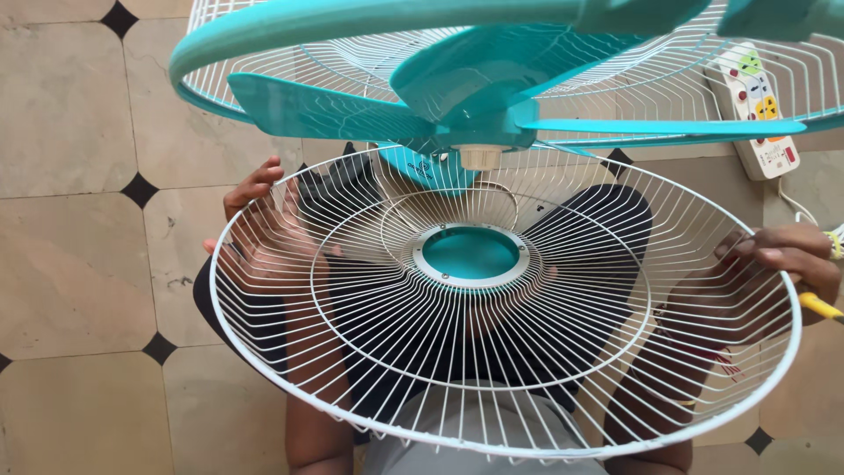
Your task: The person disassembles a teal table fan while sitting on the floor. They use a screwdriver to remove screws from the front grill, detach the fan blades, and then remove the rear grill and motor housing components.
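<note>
A round white wire fan guard (369, 290) with a teal centre disc (471, 253) is held flat in front of me. My left hand (255, 230) grips its left rim, fingers curled over the wires. My right hand (778, 264) holds the right rim and also a yellow-handled tool (819, 304). Above the guard sits the fan head: teal blades (316, 107), a cream hub cap (480, 157), a teal ring (264, 35) and the rear white guard (659, 79).
A white power strip (761, 110) with coloured sockets lies on the tiled floor at the upper right, its cable running down the right edge. Beige tiles with small black diamonds (139, 190) cover the floor. My legs show through the guard.
</note>
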